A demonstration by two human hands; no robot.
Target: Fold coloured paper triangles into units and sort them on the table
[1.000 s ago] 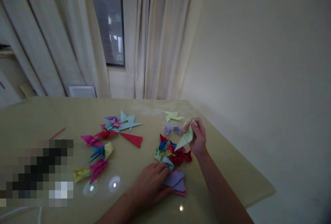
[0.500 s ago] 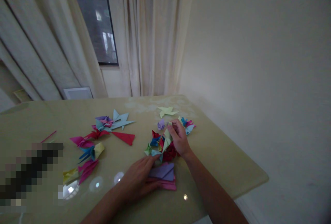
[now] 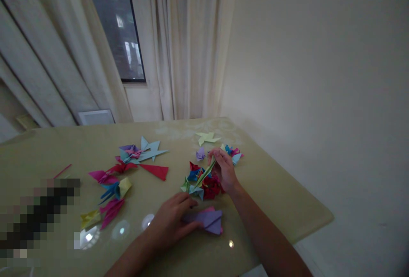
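In the fingers of my right hand [image 3: 225, 169] is a pale green folded paper strip [image 3: 205, 174], pinched at its upper end and slanting down to the left. Below it lies a cluster of small origami pieces: a dark red one [image 3: 211, 188], a blue one [image 3: 193, 174], a light blue one [image 3: 197, 191] and a small green one [image 3: 185, 186]. My left hand [image 3: 175, 215] is closed on a lilac folded paper [image 3: 211, 220] near the table's front, thumb along its lower edge. Pink paper shows in slivers behind the lilac one.
On the left of the glossy table [image 3: 255, 209] lie several origami figures, with a light blue star-like piece [image 3: 150, 149] and a red pointed strip [image 3: 156, 170]. A pale green pinwheel shape [image 3: 207, 138] and a lilac piece [image 3: 200, 154] lie farther back. A wall [image 3: 313, 98] borders the right side.
The pale green paper has turned and now shows its narrow side. The lilac paper has shifted slightly right and tilted, covering most of the pink paper.
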